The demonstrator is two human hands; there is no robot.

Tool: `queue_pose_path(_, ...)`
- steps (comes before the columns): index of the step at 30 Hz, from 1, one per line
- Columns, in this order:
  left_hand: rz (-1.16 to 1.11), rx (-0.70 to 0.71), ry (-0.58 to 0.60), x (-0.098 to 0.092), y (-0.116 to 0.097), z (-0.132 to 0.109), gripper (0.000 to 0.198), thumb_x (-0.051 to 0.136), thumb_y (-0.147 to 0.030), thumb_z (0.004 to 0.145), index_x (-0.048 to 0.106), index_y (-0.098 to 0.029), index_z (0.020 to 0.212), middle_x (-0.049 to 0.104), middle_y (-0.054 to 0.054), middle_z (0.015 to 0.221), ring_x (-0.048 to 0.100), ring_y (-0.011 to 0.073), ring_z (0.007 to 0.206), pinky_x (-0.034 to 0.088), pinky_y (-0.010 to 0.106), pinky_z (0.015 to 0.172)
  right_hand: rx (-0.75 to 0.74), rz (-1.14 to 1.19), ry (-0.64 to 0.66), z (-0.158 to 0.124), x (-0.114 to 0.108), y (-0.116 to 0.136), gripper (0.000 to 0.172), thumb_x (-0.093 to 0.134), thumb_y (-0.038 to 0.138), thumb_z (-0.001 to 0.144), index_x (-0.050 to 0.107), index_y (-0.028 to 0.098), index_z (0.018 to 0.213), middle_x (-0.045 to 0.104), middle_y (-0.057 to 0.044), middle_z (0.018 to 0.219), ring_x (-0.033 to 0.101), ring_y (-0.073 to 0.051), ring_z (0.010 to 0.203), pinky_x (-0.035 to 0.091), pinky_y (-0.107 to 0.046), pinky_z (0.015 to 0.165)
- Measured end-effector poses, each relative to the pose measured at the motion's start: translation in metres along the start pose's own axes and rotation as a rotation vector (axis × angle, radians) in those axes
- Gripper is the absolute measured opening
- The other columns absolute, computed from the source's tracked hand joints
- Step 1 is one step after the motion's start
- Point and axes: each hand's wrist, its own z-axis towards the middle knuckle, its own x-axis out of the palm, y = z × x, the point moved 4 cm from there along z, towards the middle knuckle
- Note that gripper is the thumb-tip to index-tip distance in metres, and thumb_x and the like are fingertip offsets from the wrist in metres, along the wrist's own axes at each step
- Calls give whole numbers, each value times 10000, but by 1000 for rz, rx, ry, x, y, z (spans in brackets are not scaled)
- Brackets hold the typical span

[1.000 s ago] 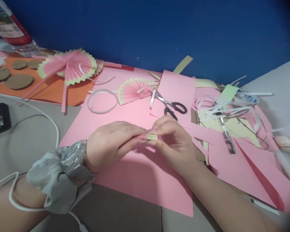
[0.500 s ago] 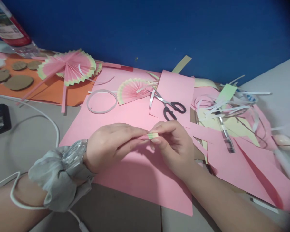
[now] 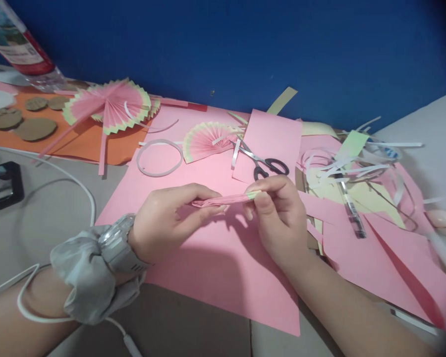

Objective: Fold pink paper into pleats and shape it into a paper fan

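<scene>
A narrow folded stack of pleated pink paper [image 3: 228, 200] with a green and yellow end is held level above a large pink sheet [image 3: 215, 277]. My right hand [image 3: 280, 218] pinches its green and yellow end between thumb and fingers. My left hand [image 3: 174, 215] is closed round the pink end, thumb below and fingers above. Just behind the hands lie black-handled scissors [image 3: 262, 161] and a half-round pleated pink fan [image 3: 206, 144] with a green and yellow rim. A pale ring [image 3: 159, 157] rests on the sheet, left of that fan.
At the back left are a larger pleated fan [image 3: 124, 106], cardboard discs [image 3: 35, 128], a bottle [image 3: 22, 44] and a black object [image 3: 3, 186]. Paper strips [image 3: 345, 166], a pen [image 3: 353, 213] and pink scraps crowd the right. A blue wall [image 3: 215, 49] stands behind.
My right hand has moved right with the green and yellow end, away from my left hand. More of the folded pink paper now shows between the hands.
</scene>
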Motion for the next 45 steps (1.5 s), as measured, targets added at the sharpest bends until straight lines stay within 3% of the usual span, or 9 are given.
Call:
queue_pose_path(6,5,-8,-59,-1,1,0,173,581,-368,838,666,-218,852,735,8,828,679,143,748,543,232,658,-25,3,-37,0,-1,1,53,529,290,905,535,246,875,530,42,676,508,-87,539,448,-249,540)
queue_pose_path(12,-127,-52,18,0,-1,0,159,543,-291,872,655,-202,803,719,-25,734,676,113,687,543,191,637,79,112,-40,2,0,-9,116,530,331,904,522,237,836,511,63,613,487,-80,530,421,-227,539)
queue_pose_path(19,-270,-98,80,4,1,1,157,511,-256,891,646,-178,887,727,14,840,682,138,788,551,228,731,71,100,-45,4,-2,-9,113,542,313,901,522,226,831,515,63,627,499,-70,545,427,-216,554)
queue_pose_path(27,-220,-137,-91,3,4,0,157,532,-301,887,615,-173,850,700,-13,726,660,111,632,519,215,644,-22,-31,-71,2,1,0,61,520,236,913,524,226,853,530,50,655,529,-77,588,450,-223,578)
queue_pose_path(31,-6,-108,-29,2,4,1,212,535,-360,877,604,-177,795,682,-13,705,626,118,657,467,222,633,-27,3,-61,1,-1,-1,47,515,229,917,522,221,872,515,59,657,516,-58,567,434,-196,548)
queue_pose_path(36,122,8,142,6,2,5,332,430,-359,918,512,-167,660,495,-35,572,438,84,520,360,221,528,19,38,-56,2,-3,-4,57,513,247,920,520,215,874,497,69,667,501,-34,560,422,-166,538)
queue_pose_path(39,115,45,150,5,2,5,319,402,-305,930,474,-165,652,425,-42,570,394,80,527,342,216,538,61,64,-39,3,-2,-5,75,516,251,919,516,209,858,490,76,643,487,-29,553,422,-154,546)
queue_pose_path(45,110,8,152,3,4,5,280,402,-302,938,510,-161,722,475,-37,618,430,80,572,347,210,578,116,72,-49,4,-1,-7,91,530,252,911,502,209,836,493,77,645,486,-31,586,426,-147,576)
